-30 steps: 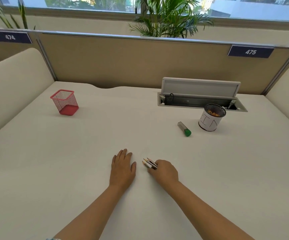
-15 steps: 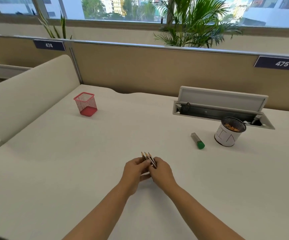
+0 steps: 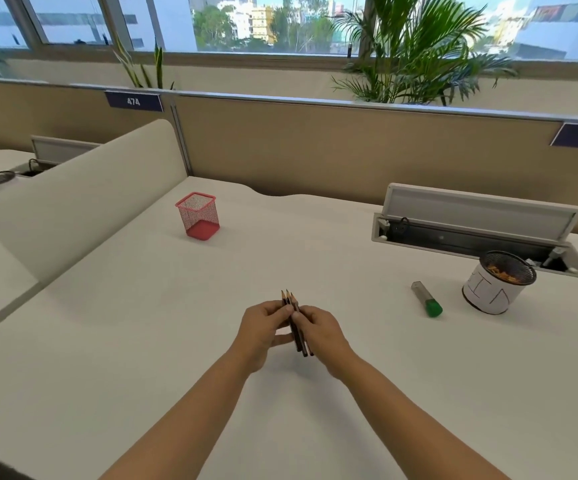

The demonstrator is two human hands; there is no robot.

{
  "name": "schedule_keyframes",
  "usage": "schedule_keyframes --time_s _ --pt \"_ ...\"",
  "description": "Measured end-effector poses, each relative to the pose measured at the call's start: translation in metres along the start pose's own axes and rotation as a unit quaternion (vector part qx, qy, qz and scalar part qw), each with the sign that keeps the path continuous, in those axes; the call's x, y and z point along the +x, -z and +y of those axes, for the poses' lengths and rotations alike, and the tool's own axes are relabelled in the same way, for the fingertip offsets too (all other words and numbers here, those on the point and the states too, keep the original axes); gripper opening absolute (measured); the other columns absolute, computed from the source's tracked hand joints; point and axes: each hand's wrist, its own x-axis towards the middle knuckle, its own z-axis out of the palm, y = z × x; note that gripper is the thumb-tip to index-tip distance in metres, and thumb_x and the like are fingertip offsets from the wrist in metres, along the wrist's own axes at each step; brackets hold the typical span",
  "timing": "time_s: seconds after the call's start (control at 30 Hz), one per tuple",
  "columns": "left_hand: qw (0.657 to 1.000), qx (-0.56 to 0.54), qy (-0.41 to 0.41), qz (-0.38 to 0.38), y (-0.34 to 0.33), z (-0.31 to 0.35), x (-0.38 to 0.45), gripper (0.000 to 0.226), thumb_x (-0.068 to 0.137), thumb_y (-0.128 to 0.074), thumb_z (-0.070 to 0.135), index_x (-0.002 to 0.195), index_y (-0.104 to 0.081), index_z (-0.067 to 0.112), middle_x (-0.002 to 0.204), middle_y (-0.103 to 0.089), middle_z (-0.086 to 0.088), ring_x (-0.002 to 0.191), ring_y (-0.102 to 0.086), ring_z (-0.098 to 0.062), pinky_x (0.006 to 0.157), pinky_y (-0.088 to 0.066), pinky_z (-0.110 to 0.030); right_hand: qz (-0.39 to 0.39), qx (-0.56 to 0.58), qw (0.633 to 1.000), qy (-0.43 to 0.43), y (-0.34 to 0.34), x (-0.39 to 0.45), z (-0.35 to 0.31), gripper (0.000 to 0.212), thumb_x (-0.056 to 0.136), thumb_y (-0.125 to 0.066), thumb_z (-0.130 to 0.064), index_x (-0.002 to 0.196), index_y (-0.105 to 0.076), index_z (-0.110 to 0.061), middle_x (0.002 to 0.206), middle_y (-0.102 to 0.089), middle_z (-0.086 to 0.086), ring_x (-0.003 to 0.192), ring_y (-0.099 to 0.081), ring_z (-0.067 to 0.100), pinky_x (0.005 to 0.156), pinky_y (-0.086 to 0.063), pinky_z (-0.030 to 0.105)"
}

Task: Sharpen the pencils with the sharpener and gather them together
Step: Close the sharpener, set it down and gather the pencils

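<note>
A: The left hand (image 3: 263, 323) is curling its fingers round a small bundle of pencils (image 3: 296, 327), and the right hand (image 3: 320, 329) is gripping the same bundle from the other side.

B: Where is the bundle sitting?

A: It is being held between both hands above the near middle of the white desk (image 3: 142, 341), with the sharpened tips pointing away from the person and slightly up.

B: How many pencils?

A: Three tips are showing; whether more are hiding behind the fingers, I cannot tell.

B: And the sharpener?

A: A grey tube with a green cap (image 3: 426, 298) is lying flat on the desk to the right, well apart from the hands. It is resting just beside a white cup with a dark mesh top (image 3: 495, 287) that is holding orange shavings.

B: Anything else?

A: A red mesh pen holder (image 3: 198, 216) is standing upright at the far left, and an open cable tray (image 3: 471, 226) is showing behind the cup.
</note>
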Motion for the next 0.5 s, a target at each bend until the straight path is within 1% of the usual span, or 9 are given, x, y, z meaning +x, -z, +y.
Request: schedule_keyframes --time_s 0.03,0.1,0.17,0.23,0.27,0.3,0.4,0.5 --pt "1.0 0.005 -0.002 -0.01 0.009 0.004 0.005 0.018 0.091 -0.054 0.01 0.099 -0.068 0.002 0.098 -0.07 -0.014 0.098 -0.067 -0.027 0.08 -0.057 -0.042 0.0 0.0 1.0 0.004 -0.005 0.006 -0.004 0.025 0.096 -0.047 -0.022 0.102 -0.068 -0.011 0.094 -0.067 0.003 0.088 -0.06 0.014 0.079 -0.048 0.025" --pt "0.999 0.016 -0.007 -0.032 0.026 0.011 0.014 0.017 0.092 -0.053 0.009 0.098 -0.068 0.005 0.097 -0.07 -0.013 0.094 -0.067 -0.024 0.08 -0.057 -0.042 -0.008 -0.014 1.0 0.01 -0.011 0.016 -0.014 0.023 0.094 -0.05 -0.019 0.105 -0.068 -0.011 0.094 -0.067 0.001 0.087 -0.06 0.01 0.073 -0.046 0.017" --pt "0.997 0.037 -0.011 -0.063 0.049 0.021 0.023 0.017 0.092 -0.052 0.009 0.098 -0.068 0.006 0.097 -0.07 -0.011 0.093 -0.067 -0.021 0.079 -0.058 -0.041 -0.022 -0.028 0.999 0.011 -0.022 0.028 -0.025 0.022 0.092 -0.054 -0.018 0.105 -0.07 -0.011 0.095 -0.068 -0.001 0.086 -0.06 0.005 0.071 -0.042 0.012" --pt "0.994 0.064 -0.012 -0.089 0.07 0.032 0.031 0.018 0.092 -0.052 0.011 0.101 -0.067 0.007 0.102 -0.07 -0.012 0.097 -0.067 -0.022 0.081 -0.057 -0.041 -0.042 -0.023 0.999 0.004 -0.033 0.038 -0.035 0.021 0.09 -0.059 -0.018 0.106 -0.071 -0.011 0.095 -0.069 -0.002 0.085 -0.059 -0.003 0.071 -0.04 0.01" --pt "0.992 0.074 -0.013 -0.101 0.088 0.04 0.038 0.019 0.092 -0.052 0.012 0.103 -0.067 0.007 0.104 -0.07 -0.012 0.099 -0.067 -0.022 0.08 -0.057 -0.04 -0.047 -0.021 0.999 0.0 -0.046 0.048 -0.045 0.021 0.089 -0.06 -0.017 0.106 -0.071 -0.011 0.093 -0.069 -0.003 0.082 -0.059 -0.004 0.069 -0.039 0.01" --pt "0.99 0.084 -0.014 -0.11 0.099 0.044 0.042 0.02 0.093 -0.052 0.012 0.105 -0.067 0.007 0.106 -0.07 -0.012 0.098 -0.067 -0.021 0.079 -0.057 -0.038 -0.046 -0.022 0.999 -0.004 -0.054 0.054 -0.049 0.021 0.088 -0.062 -0.017 0.105 -0.071 -0.01 0.091 -0.069 -0.002 0.079 -0.059 -0.002 0.066 -0.039 0.012" --pt "0.986 0.101 -0.023 -0.13 0.14 0.064 0.059 0.022 0.093 -0.051 0.013 0.107 -0.066 0.006 0.107 -0.07 -0.014 0.097 -0.068 -0.021 0.076 -0.057 -0.034 -0.034 -0.037 0.999 0.007 -0.088 0.079 -0.068 0.018 0.085 -0.064 -0.016 0.099 -0.073 -0.008 0.089 -0.069 0.006 0.076 -0.056 0.012 0.066 -0.04 0.018" --pt "0.985 0.086 -0.034 -0.144 0.178 0.081 0.077 0.023 0.093 -0.051 0.015 0.108 -0.066 0.007 0.105 -0.07 -0.013 0.097 -0.068 -0.023 0.077 -0.056 -0.032 -0.013 -0.049 0.999 0.019 -0.122 0.106 -0.086 0.019 0.085 -0.065 -0.018 0.096 -0.073 -0.005 0.086 -0.068 0.01 0.073 -0.054 0.014 0.066 -0.043 0.02"
